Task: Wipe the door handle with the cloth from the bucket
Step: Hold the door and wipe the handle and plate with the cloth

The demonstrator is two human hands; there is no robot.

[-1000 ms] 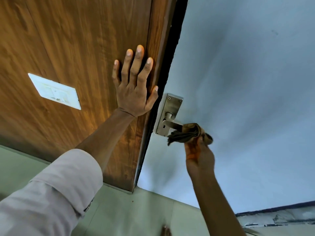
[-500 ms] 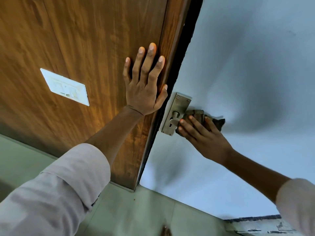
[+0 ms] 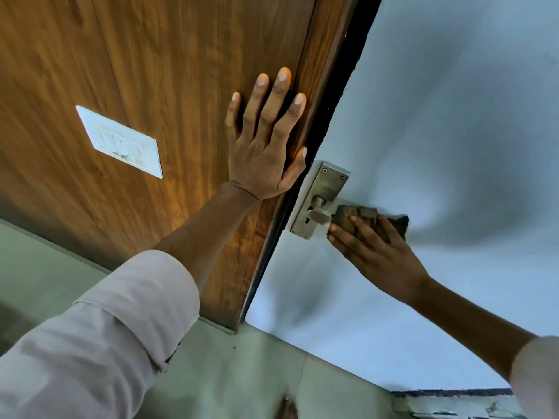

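Note:
A metal door handle [image 3: 320, 217] sits on a steel backplate [image 3: 328, 187] screwed to a pale blue-grey door [image 3: 438, 116]. The handle's lever runs right and disappears under a dark brown cloth [image 3: 357, 217]. My right hand [image 3: 375, 252] presses that cloth against the lever, fingers wrapped over it. My left hand [image 3: 266, 146] lies flat with fingers spread on the brown wooden panel [image 3: 151, 55] beside the door's edge. No bucket shows.
A white switch plate [image 3: 121, 142] is set in the wooden panel at left. Greenish floor tiles [image 3: 242, 373] run along the bottom. A worn ledge or step [image 3: 453, 403] shows at the lower right.
My right hand turned from gripping the cloth under the lever to pressing it over the lever from the right. The left hand stays flat on the wood.

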